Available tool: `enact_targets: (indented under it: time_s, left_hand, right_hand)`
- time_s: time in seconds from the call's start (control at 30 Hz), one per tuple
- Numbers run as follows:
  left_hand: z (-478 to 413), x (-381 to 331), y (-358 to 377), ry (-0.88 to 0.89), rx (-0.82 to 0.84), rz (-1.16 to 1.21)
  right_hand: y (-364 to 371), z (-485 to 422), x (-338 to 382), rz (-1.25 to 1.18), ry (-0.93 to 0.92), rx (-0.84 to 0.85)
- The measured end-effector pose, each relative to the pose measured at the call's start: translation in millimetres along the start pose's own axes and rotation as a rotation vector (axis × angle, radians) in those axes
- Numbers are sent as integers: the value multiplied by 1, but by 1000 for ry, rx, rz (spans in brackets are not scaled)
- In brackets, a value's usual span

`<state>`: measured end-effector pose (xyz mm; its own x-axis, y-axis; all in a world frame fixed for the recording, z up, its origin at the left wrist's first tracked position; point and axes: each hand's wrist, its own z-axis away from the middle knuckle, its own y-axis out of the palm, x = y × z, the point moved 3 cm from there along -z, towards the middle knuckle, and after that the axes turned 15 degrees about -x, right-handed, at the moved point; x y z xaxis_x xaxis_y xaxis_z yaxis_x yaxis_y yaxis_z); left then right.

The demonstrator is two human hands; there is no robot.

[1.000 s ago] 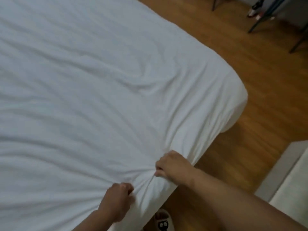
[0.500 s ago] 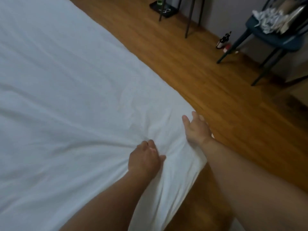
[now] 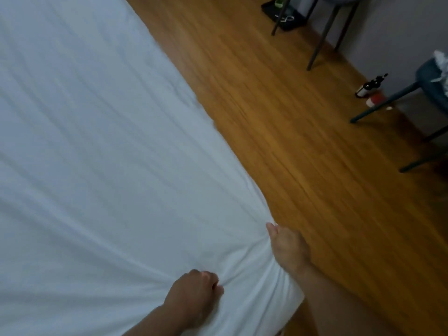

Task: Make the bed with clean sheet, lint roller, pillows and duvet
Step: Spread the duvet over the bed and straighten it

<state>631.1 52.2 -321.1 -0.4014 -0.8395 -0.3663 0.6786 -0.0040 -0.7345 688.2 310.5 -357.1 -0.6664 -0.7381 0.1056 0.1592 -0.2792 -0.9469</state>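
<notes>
A white sheet (image 3: pixel 97 154) covers the mattress and fills the left of the view, with long creases running toward the near corner. My left hand (image 3: pixel 194 294) grips a bunch of the sheet near that corner, fingers curled into the cloth. My right hand (image 3: pixel 287 248) holds the sheet at the bed's right edge, thumb on top and fingers wrapped down over the side, hidden from view. Folds fan out from both hands. No pillows, duvet or lint roller are in view.
Wooden floor (image 3: pixel 303 141) runs along the bed's right side. A dark bottle (image 3: pixel 369 86) and a red-and-white container (image 3: pixel 375 100) stand by the wall. A blue chair (image 3: pixel 431 76) with white cloth is at far right, and dark metal legs (image 3: pixel 322 37) stand at the top.
The view has swung along the bed's right edge. My right hand has shifted from lying on top near the edge to wrapping over the side. My left hand keeps its grip on the sheet.
</notes>
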Motion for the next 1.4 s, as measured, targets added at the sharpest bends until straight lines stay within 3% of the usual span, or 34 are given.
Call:
enact_targets:
  time_s: [0.07, 0.17, 0.2, 0.3, 0.4, 0.5, 0.6, 0.67, 0.73, 0.77, 0.87, 1.03, 1.23, 1.33, 1.4]
  left_hand:
    - [-17, -5, -23, -74, -74, 52]
    - [-59, -22, -74, -191, -498, 87]
    - [-75, -28, -85, -258, -537, 49]
    - [-119, -51, -93, -482, -358, -14]
    - [-144, -75, -83, -610, -270, -86]
    - [-152, -87, -89, -715, -310, -40]
    - [-157, -99, -106, -723, -488, -53]
    - [-157, -104, -103, -833, -404, -35]
    - [-158, -101, -96, -951, -274, 50]
    - [-158, -98, -95, -971, -241, 90]
    - [-161, -92, -95, -974, -185, 178]
    - [-151, -102, -125, -994, -190, 310]
    - [-157, -155, -206, -1143, -431, 819]
    - [-177, -167, -253, -1086, -459, 780]
    - [-201, -165, -281, -1048, -388, 680]
  right_hand:
    - [-19, -26, -4, -241, 73, 69]
    - [-56, -103, 30, -575, 178, 240]
    - [-62, -132, 56, -613, 144, 282]
    - [-52, -195, 146, -675, -40, 295]
    - [-39, -204, 187, -490, -209, 266]
    - [-47, -220, 169, -369, -465, 211]
    - [-48, -258, 138, -456, -306, 232]
    - [-38, -267, 134, -385, -282, 257]
    - [-28, -270, 144, -193, -445, 416]
    - [-30, -273, 146, -112, -504, 506]
    - [-43, -313, 120, 227, -615, 521]
    - [-142, -360, 37, 319, -716, 627]
    - [-314, -415, 16, 162, -724, 565]
    - [-390, -460, 37, -5, -681, 477]
    - [-423, -498, 47, -80, -582, 459]
